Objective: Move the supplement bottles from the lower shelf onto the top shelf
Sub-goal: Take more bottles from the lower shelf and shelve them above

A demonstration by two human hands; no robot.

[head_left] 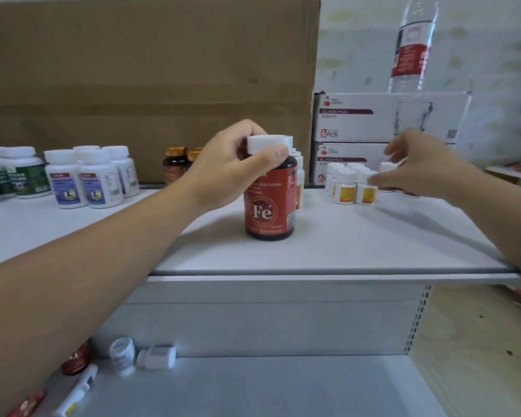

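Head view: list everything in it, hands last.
Fe bottle: one, red label, white cap, top shelf centre.
yellow-label bottles: several, white, top shelf right.
blue-label bottles: about four, white, top shelf left.
green-label bottles: at least two, white, far left.
amber bottles: two, gold caps, top shelf mid-back.
glass mug boxes: two, white, stacked back right.
water bottle: one, clear, atop the boxes.
cardboard box: one, brown, back.
lying bottles: several, white and red, lower shelf left.
left hand: grips the Fe bottle's cap.
right hand: hovers by the yellow-label bottles.
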